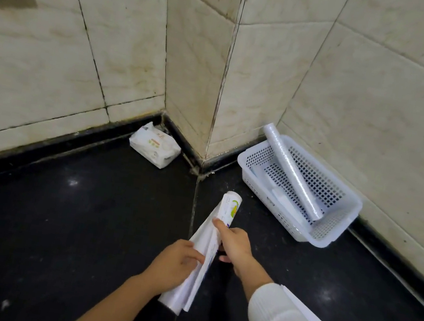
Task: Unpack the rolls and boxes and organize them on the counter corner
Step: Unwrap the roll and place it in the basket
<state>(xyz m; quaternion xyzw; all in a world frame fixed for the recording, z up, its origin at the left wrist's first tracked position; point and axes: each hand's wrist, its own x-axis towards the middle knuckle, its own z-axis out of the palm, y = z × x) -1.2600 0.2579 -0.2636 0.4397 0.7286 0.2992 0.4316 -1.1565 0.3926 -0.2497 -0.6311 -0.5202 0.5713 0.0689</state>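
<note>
Where the tiled walls meet, we see the black counter [84, 223], with a white perforated basket [333, 229] against the right wall. Inside it a clear-wrapped roll [293, 174] leans, one end over the rim. A white packet [155, 145] lies in the left corner. Our right hand [236, 246] is clamped around a printed roll [229, 209]; our left hand [174, 265] pinches its loose white wrapper [196, 269].
</note>
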